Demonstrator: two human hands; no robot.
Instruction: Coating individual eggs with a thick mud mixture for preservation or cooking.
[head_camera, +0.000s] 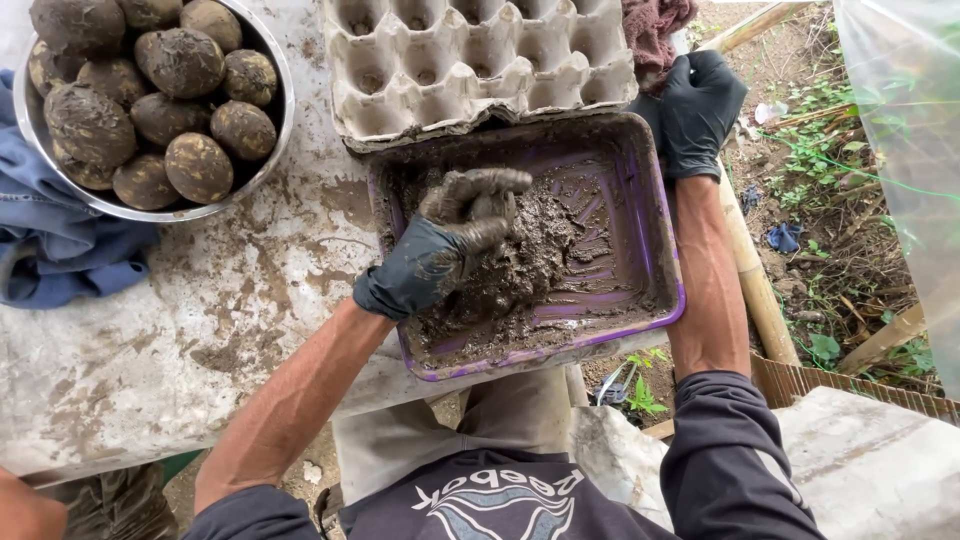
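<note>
Mud (530, 262) fills the middle of our purple tray (655, 215), which sits on the stained worktop (200, 340) with its near edge hanging past the worktop's rim. Our left hand (440, 245), in a dark glove, is down in the mud, its fingers (485, 182) curled together around a mud-coated lump; we cannot tell what the lump is under the coating. Our right hand (700, 105), also gloved, grips the tray's far right corner, fingers closed over the rim. Just beyond the tray lies a grey egg carton (470, 60), its cups bare, touching the tray's far edge. At the far left a metal bowl (275, 120) holds mud-covered eggs (180, 60), well apart from the tray, resting partly on blue cloth (60, 240). A reddish rag (655, 25) lies beside the carton.
</note>
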